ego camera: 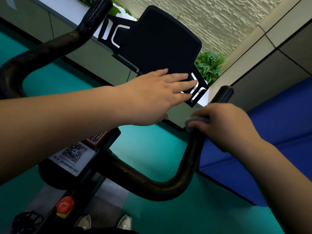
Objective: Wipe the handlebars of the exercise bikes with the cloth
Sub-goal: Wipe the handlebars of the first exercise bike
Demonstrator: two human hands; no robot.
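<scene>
Right hand (224, 125) grip closed round grey cloth (196, 121) on handlebar (190, 159); left hand (157, 97), grip open, flat on tablet holder (162, 46) at 12 o'clock, risks tilting it.

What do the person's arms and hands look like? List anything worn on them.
Both forearms are bare to the frame edge, with no sleeves showing. The left hand and the right hand wear no gloves. No rings, watch or bands show on either one. The left hand's fingernails are short and unpainted.
</scene>
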